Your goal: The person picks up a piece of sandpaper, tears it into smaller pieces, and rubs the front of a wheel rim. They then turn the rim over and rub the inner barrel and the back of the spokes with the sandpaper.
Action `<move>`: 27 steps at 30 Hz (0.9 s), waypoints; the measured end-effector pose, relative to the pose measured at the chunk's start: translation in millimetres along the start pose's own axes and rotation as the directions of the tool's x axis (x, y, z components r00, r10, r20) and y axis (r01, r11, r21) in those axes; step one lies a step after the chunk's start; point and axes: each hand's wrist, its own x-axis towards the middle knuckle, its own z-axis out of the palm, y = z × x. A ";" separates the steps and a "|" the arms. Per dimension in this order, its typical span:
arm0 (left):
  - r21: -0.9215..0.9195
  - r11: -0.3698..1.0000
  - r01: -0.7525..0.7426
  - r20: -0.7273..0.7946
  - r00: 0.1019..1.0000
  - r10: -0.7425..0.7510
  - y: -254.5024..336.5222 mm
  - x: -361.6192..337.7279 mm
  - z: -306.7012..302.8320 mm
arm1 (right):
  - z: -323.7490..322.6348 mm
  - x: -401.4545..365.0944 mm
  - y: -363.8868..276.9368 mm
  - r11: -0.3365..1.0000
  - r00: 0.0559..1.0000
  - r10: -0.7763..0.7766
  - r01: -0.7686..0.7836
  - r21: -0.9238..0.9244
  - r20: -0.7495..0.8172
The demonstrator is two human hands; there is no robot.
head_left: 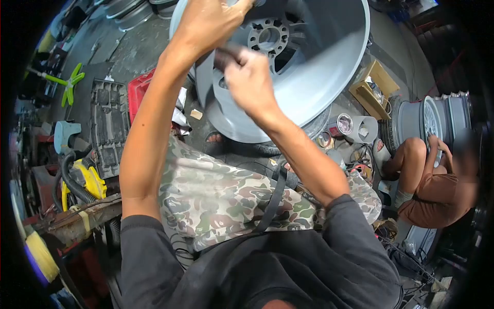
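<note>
A large grey alloy wheel rim (309,98) lies tilted in front of me, its hub hole and bolt holes facing up. My left hand (218,20) is over the upper left of the rim, its fingers mostly cut off by the frame's top edge. Close below it, my right hand (249,80) is closed around a small dark pad-like piece (226,57), smeared by motion, at the rim's spokes. What the piece is made of does not show. Under the rim sits a tyre (267,150), partly hidden.
A cardboard box (371,90), an open can (343,124) and a white tub (364,130) stand right of the rim. Another person (435,190) crouches at other wheels (429,118). Left are a red tray (139,92), a black plastic case (109,123) and a yellow machine (85,180).
</note>
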 end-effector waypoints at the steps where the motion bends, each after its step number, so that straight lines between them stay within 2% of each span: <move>1: -0.153 0.956 0.249 0.089 0.967 -0.237 14.5 5.6 -12.1 | -0.7 12.5 -14.2 0.973 0.995 0.073 -0.056 0.224 -0.069; 2: -0.275 0.829 0.486 0.208 0.872 -0.443 23.9 10.4 -19.5 | -1.6 2.6 -31.5 1.000 0.991 0.011 -0.013 -0.014 -0.133; 3: -0.285 0.826 0.486 0.207 0.873 -0.442 25.5 12.3 -20.0 | 0.9 -15.6 -25.5 0.988 0.995 -0.040 0.027 -0.150 -0.089; 5: -0.263 0.788 0.557 0.260 0.827 -0.498 26.0 14.9 -21.0 | -23.2 -61.3 7.4 0.928 0.958 0.147 -0.047 -0.370 0.245; 6: -0.243 0.833 0.496 0.210 0.866 -0.454 28.8 18.9 -23.7 | -42.3 -93.0 28.4 0.940 0.949 0.113 -0.006 -0.340 0.295; 7: -0.241 0.829 0.504 0.209 0.861 -0.463 24.0 15.4 -20.7 | -69.0 -122.1 51.5 0.952 0.934 0.081 0.031 -0.305 0.348; 8: -0.253 0.859 0.446 0.176 0.894 -0.412 15.0 11.0 -15.6 | -106.8 -137.9 72.5 0.880 0.892 0.064 0.161 -0.447 0.447; 9: -0.260 0.885 0.385 0.144 0.922 -0.359 8.2 6.0 -13.0 | -158.4 -146.4 95.6 0.810 0.814 0.170 0.206 -0.549 0.556; 10: -0.257 0.883 0.393 0.147 0.919 -0.366 6.6 2.4 -11.6 | -202.8 -140.0 111.5 0.569 0.686 0.529 0.151 -0.809 0.500; 11: -0.266 0.888 0.376 0.129 0.927 -0.353 6.1 2.6 -9.0 | -252.1 -121.7 134.7 0.343 0.657 0.513 0.433 -0.834 0.552; 12: -0.274 0.895 0.351 0.104 0.936 -0.335 5.3 4.9 -7.2 | -274.1 -89.0 133.1 0.132 0.592 0.647 0.534 -0.835 0.480; 13: -0.272 0.899 0.342 0.096 0.940 -0.329 5.1 5.4 -5.7 | -302.3 -68.8 141.6 -0.029 0.657 0.531 0.646 -0.763 0.535; 15: -0.243 0.937 0.250 0.035 0.968 -0.249 6.8 5.6 -8.1 | -320.8 -42.3 160.5 -0.259 0.807 0.258 0.588 -0.767 0.531; 17: -0.228 0.932 0.280 0.070 0.960 -0.271 12.7 5.3 -17.1 | -313.3 -60.7 186.8 -0.072 0.826 0.453 0.409 -0.910 0.336; 18: -0.218 0.923 0.318 0.106 0.948 -0.301 16.3 6.3 -20.4 | -296.3 -90.7 200.7 -0.032 0.851 0.276 0.473 -0.880 0.447; 19: -0.202 0.913 0.356 0.141 0.933 -0.332 16.7 7.4 -21.4 | -262.7 -114.1 191.3 0.148 0.833 0.423 0.324 -0.934 0.356; 20: -0.206 0.937 0.283 0.079 0.959 -0.272 9.2 1.2 -13.8 | -218.5 -137.3 163.7 0.372 0.838 0.327 0.311 -0.875 0.437; 21: -0.201 0.936 0.288 0.083 0.958 -0.276 11.7 1.0 -14.8 | -187.9 -149.3 135.7 0.579 0.843 0.223 0.289 -0.762 0.489; 22: -0.227 0.903 0.365 0.104 0.931 -0.350 17.7 2.0 -14.9 | -181.0 -147.7 127.5 0.586 0.846 0.226 0.278 -0.761 0.483; 23: -0.259 0.863 0.435 0.132 0.901 -0.414 22.6 4.7 -12.2 | -177.2 -147.1 121.0 0.649 0.831 0.261 0.226 -0.727 0.491; 24: -0.239 0.869 0.433 0.161 0.900 -0.404 20.5 6.0 -10.0 | -177.1 -147.8 117.2 0.703 0.814 0.294 0.171 -0.691 0.500; 25: -0.245 0.873 0.423 0.160 0.905 -0.394 19.0 7.9 -7.6 | -195.0 -135.6 119.5 0.629 0.772 0.463 0.060 -0.775 0.435; 26: -0.232 0.901 0.367 0.121 0.930 -0.348 16.6 7.6 -6.8 | -231.3 -131.6 167.5 0.424 0.825 0.300 0.334 -0.842 0.478; 27: -0.214 0.925 0.315 0.085 0.949 -0.304 13.8 4.9 -7.1 | -260.7 -112.9 181.9 0.307 0.841 0.329 0.335 -0.891 0.429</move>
